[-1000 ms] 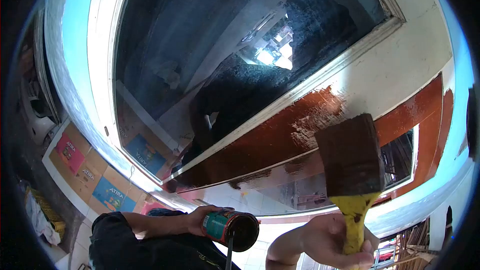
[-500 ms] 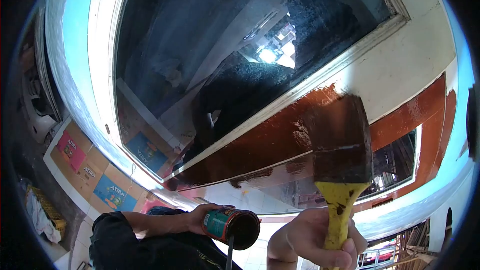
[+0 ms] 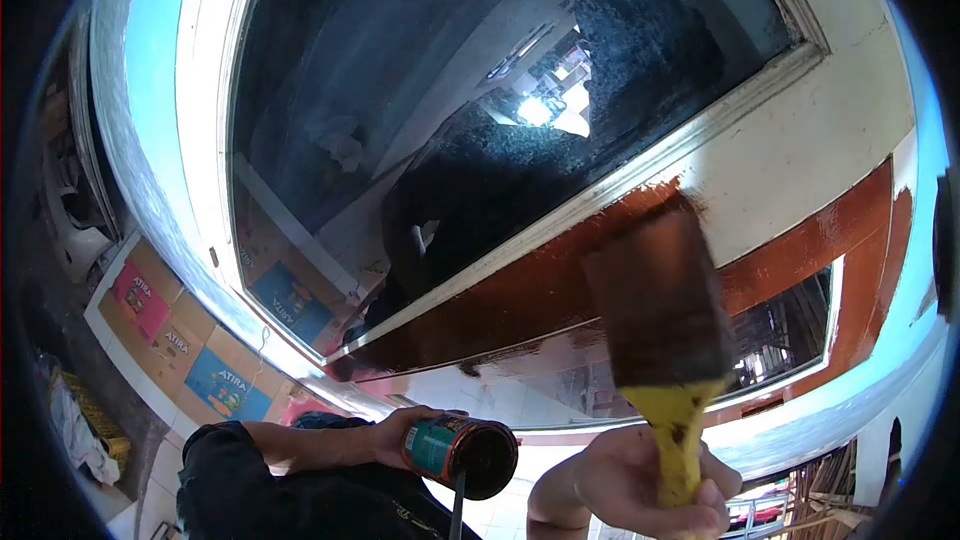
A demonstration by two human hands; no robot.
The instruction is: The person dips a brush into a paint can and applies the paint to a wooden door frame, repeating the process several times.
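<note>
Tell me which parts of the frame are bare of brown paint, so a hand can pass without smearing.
White frame is bare above and right of the brush, up to the glass pane. The brown painted band under the pane is wet-looking and crowded: right hand with brush there, left hand holding the can below.

The brush point(image 3: 660, 310) is looking smeary and blurred, so its hairs are too fuzzy to see. The right hand point(image 3: 650, 485) is getting cut off by the bottom edge, and so is the thin stick point(image 3: 458, 510) hanging under the tin point(image 3: 460, 452). The left hand point(image 3: 400, 435) is hiding behind the tin.
</note>
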